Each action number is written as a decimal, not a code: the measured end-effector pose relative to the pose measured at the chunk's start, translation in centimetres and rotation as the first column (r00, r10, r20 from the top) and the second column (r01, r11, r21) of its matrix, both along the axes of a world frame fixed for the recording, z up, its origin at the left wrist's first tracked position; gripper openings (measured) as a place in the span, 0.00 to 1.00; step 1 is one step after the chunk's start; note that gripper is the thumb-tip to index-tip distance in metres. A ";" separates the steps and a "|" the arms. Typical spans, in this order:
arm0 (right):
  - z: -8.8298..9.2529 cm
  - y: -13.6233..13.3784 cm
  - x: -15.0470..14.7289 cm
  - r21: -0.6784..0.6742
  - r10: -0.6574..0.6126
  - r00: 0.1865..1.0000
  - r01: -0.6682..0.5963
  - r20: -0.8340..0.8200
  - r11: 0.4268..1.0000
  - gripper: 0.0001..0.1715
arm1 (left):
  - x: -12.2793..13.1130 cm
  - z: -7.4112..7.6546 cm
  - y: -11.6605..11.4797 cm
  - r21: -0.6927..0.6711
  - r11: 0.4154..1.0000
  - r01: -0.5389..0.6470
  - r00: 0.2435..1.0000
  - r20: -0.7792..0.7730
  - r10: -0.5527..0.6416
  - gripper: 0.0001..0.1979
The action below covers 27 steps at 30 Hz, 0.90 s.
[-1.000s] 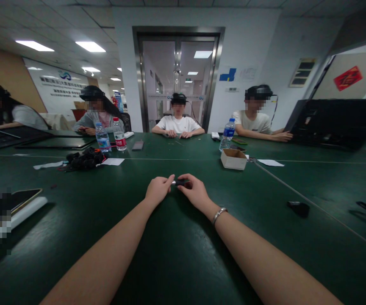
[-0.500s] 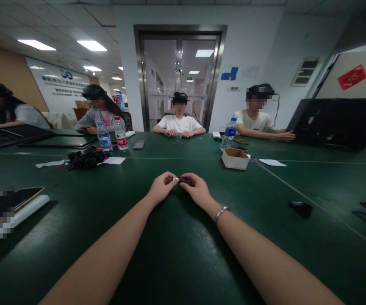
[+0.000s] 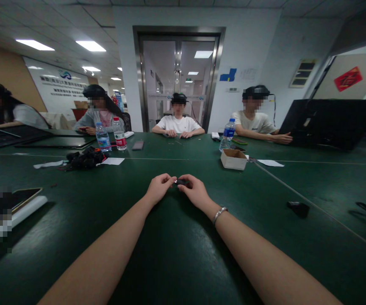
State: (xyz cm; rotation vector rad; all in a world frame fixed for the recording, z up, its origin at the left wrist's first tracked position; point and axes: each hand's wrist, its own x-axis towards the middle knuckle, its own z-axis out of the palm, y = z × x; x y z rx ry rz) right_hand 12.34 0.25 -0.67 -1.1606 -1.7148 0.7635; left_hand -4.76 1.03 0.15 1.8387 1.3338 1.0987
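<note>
Over the green table [image 3: 176, 237], my two hands meet on a small dark stick-like piece [image 3: 179, 182] with a silvery end; its exact kind is too small to make out. My left hand [image 3: 159, 186] is closed, thumb and forefinger pinching the silvery end. From the other side my right hand [image 3: 195, 189], with a silver bracelet [image 3: 219, 215] on its wrist, has its fingers closed round the dark part. Much of the piece is hidden by the fingers.
An open cardboard box [image 3: 234, 161] and a water bottle [image 3: 227, 134] stand ahead to the right. Two more bottles [image 3: 119, 134] and a black tangled heap [image 3: 86, 159] lie left. A black object [image 3: 298, 209] lies at right. Several people sit around the table.
My right hand has shifted slightly left, its fingertips nearer my left hand, and less of the dark piece shows. The whole view has moved slightly.
</note>
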 end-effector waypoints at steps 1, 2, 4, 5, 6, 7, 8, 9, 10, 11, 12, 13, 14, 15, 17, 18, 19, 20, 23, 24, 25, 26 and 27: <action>0.0 -0.1 -0.1 0.018 0.004 1.000 -0.004 0.014 1.000 0.16 | -0.1 0.0 0.0 -0.015 1.000 -0.014 1.000 -0.024 0.014 0.22; 0.1 -0.2 -0.2 0.041 0.006 0.999 -0.008 0.033 0.999 0.15 | -0.1 0.1 -0.1 -0.026 0.999 -0.024 0.999 -0.047 0.023 0.24; 0.3 -0.5 -0.3 0.101 0.005 0.997 -0.013 0.077 0.995 0.15 | -0.1 0.0 -0.1 -0.032 0.998 -0.054 0.994 -0.094 0.051 0.27; 0.4 -0.6 -0.4 0.131 0.005 0.995 -0.017 0.096 0.991 0.14 | -0.1 -0.1 0.0 -0.030 0.997 -0.073 0.991 -0.116 0.069 0.28; 0.5 -0.8 -0.4 0.157 0.004 0.994 -0.022 0.112 0.987 0.14 | -0.1 -0.1 0.0 -0.027 0.995 -0.095 0.987 -0.133 0.091 0.29; 0.7 -0.9 -0.5 0.181 0.003 0.992 -0.026 0.125 0.983 0.14 | -0.1 -0.1 0.0 -0.024 0.993 -0.114 0.983 -0.145 0.110 0.29; 0.8 -1.1 -0.5 0.204 0.002 0.990 -0.031 0.138 0.978 0.14 | 0.0 -0.1 0.0 -0.023 0.991 -0.128 0.981 -0.151 0.123 0.29; 0.9 -1.2 -0.4 0.226 0.001 0.989 -0.035 0.150 0.973 0.14 | 0.0 0.0 0.0 -0.027 0.990 -0.138 0.979 -0.154 0.132 0.29; 1.1 -1.4 -0.4 0.250 0.001 0.986 -0.043 0.164 0.967 0.14 | 0.0 0.1 0.0 -0.035 0.989 -0.145 0.978 -0.158 0.137 0.29; 1.2 -1.5 -0.4 0.276 0.002 0.984 -0.052 0.177 0.960 0.14 | 0.1 0.1 0.0 -0.045 0.988 -0.150 0.977 -0.163 0.141 0.29; 1.3 -1.7 -0.4 0.304 0.004 0.982 -0.062 0.186 0.951 0.14 | 0.1 0.2 0.0 -0.056 0.987 -0.152 0.976 -0.167 0.141 0.29; 1.5 -1.8 -0.4 0.330 0.007 0.981 -0.072 0.194 0.941 0.14 | 0.1 0.2 0.0 -0.067 0.986 -0.152 0.976 -0.170 0.139 0.29; 1.5 -1.8 -0.4 0.352 0.009 0.980 -0.080 0.199 0.933 0.13 | 0.0 0.3 0.1 -0.078 0.986 -0.150 0.976 -0.171 0.135 0.29; 1.6 -1.9 -0.5 0.364 0.011 0.980 -0.085 0.201 0.928 0.13 | 0.0 0.2 0.1 -0.086 0.986 -0.145 0.977 -0.166 0.130 0.29; 1.5 -1.8 -0.5 0.357 0.010 0.981 -0.080 0.192 0.931 0.13 | -0.1 0.1 0.1 -0.092 0.987 -0.128 0.983 -0.143 0.114 0.29; 1.4 -1.7 -0.5 0.341 0.009 0.984 -0.071 0.180 0.937 0.12 | -0.1 0.0 0.2 -0.088 0.989 -0.117 0.987 -0.122 0.106 0.29; 1.3 -1.5 -0.5 0.318 0.004 0.987 -0.056 0.163 0.946 0.12 | -0.1 -0.1 0.2 -0.079 0.992 -0.103 0.991 -0.096 0.096 0.28; 1.2 -1.3 -0.4 0.288 -0.005 0.990 -0.036 0.142 0.957 0.12 | 0.0 -0.2 0.2 -0.065 0.994 -0.085 0.995 -0.066 0.081 0.27; 0.7 -0.7 -0.2 0.167 -0.039 0.997 0.028 0.061 0.986 0.13 | 0.2 -0.2 0.2 -0.010 1.000 -0.006 0.998 0.057 0.006 0.21; 0.5 -0.5 -0.1 0.121 -0.038 0.999 0.034 0.026 0.992 0.14 | 0.3 -0.1 0.2 0.011 1.000 0.021 0.994 0.104 -0.022 0.19; 0.4 -0.3 -0.1 0.080 -0.029 1.000 0.030 -0.011 0.996 0.14 | 0.4 -0.1 0.2 0.027 0.999 0.038 0.988 0.152 -0.041 0.17; 0.3 -0.2 0.0 0.048 -0.017 0.999 0.019 -0.046 0.999 0.14 | 0.4 -0.1 0.3 0.032 0.999 0.041 0.980 0.193 -0.046 0.17; 0.3 -0.1 0.0 0.025 -0.005 0.997 0.007 -0.072 1.000 0.14 | 0.4 -0.1 0.3 0.022 0.999 0.035 0.976 0.215 -0.039 0.18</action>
